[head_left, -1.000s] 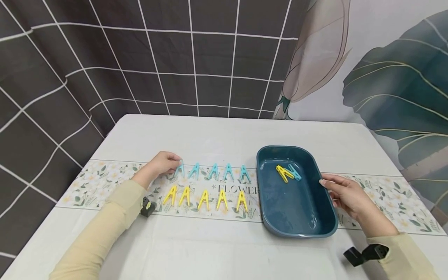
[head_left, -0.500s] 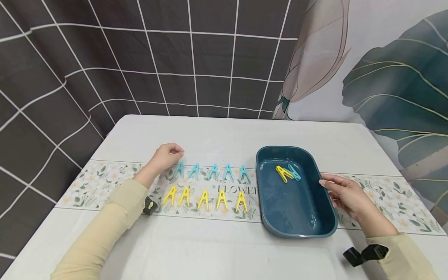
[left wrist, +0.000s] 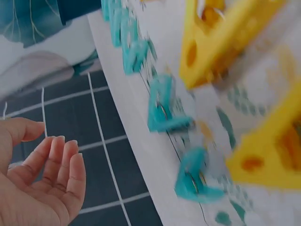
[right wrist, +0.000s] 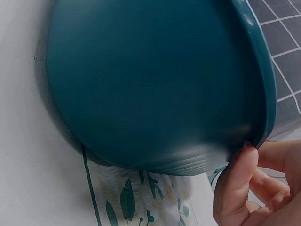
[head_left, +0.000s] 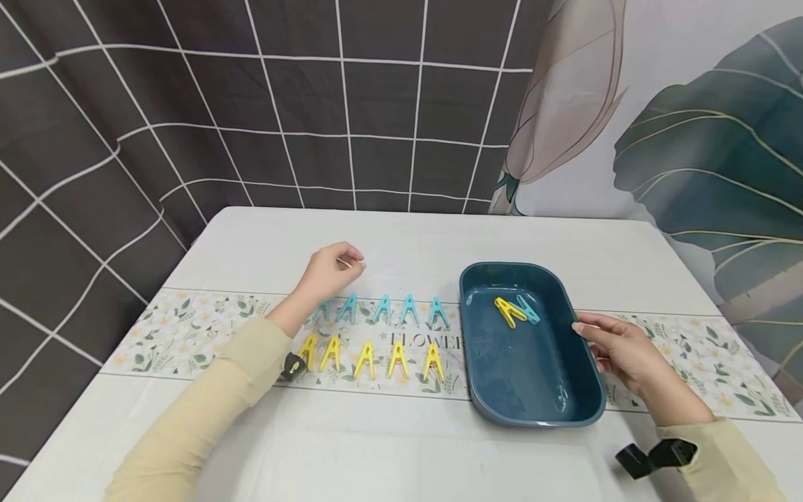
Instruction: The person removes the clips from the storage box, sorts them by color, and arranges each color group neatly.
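Observation:
In the head view my left hand [head_left: 331, 270] is raised over the back row of blue clothespins [head_left: 409, 309], its fingers loosely bent and nothing in them. Several yellow clothespins [head_left: 398, 358] form a second row in front, below the wrist. The left wrist view shows the same bare hand [left wrist: 42, 174] with blue clothespins [left wrist: 161, 104] off to its side. My right hand [head_left: 617, 352] holds the right rim of a dark blue plastic basin [head_left: 533, 411], thumb and fingers pinching the edge. One yellow clothespin [head_left: 509, 312] and one blue clothespin [head_left: 529, 309] lie inside it.
A white tablecloth [head_left: 376, 439] with a floral printed band [head_left: 188, 328] covers the table. Behind it hangs a dark grid-patterned curtain [head_left: 376, 97], with a leaf-print cloth [head_left: 721, 153] at the right. A black wrist camera [head_left: 655, 457] sits on the right sleeve.
My left hand has let go of the leftmost blue clothespin, which stays in its row. The hand has then lifted and moved right and away. The right hand and basin are unmoved.

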A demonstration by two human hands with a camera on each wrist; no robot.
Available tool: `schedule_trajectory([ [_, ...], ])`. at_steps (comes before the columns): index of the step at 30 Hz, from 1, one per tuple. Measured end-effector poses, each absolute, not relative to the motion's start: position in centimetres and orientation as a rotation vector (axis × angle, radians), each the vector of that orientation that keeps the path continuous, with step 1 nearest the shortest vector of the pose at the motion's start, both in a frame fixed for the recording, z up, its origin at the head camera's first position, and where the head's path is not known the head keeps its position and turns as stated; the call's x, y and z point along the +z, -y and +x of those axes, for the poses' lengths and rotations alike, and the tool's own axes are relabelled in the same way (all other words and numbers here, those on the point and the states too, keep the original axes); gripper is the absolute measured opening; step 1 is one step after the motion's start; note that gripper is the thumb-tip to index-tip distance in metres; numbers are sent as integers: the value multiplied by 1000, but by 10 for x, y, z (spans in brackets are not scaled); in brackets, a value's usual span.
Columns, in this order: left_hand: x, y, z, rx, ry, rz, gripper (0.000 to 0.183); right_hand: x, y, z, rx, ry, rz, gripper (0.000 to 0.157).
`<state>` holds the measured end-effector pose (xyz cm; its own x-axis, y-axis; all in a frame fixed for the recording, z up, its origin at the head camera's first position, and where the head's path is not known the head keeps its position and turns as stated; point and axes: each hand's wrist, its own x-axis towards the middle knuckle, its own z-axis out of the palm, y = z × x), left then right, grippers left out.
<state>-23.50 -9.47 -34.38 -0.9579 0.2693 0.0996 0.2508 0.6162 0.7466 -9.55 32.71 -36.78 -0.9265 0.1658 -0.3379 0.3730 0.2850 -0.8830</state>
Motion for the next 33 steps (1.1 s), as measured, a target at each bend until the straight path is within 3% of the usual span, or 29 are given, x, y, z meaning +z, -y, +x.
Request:
schedule_trajectory([
  [13,-334,53,-223,1272,-2694,736,21,-367,-328,-93,-1668,-2396,500,28],
  [26,-326,11,-221,1235,-2668,1043,16,-366,-324,-95,-1596,-2429,503,59],
  [33,-325,-11,-225,1098,-2639,1171,18,-364,-325,-96,-1594,-2417,496,59],
])
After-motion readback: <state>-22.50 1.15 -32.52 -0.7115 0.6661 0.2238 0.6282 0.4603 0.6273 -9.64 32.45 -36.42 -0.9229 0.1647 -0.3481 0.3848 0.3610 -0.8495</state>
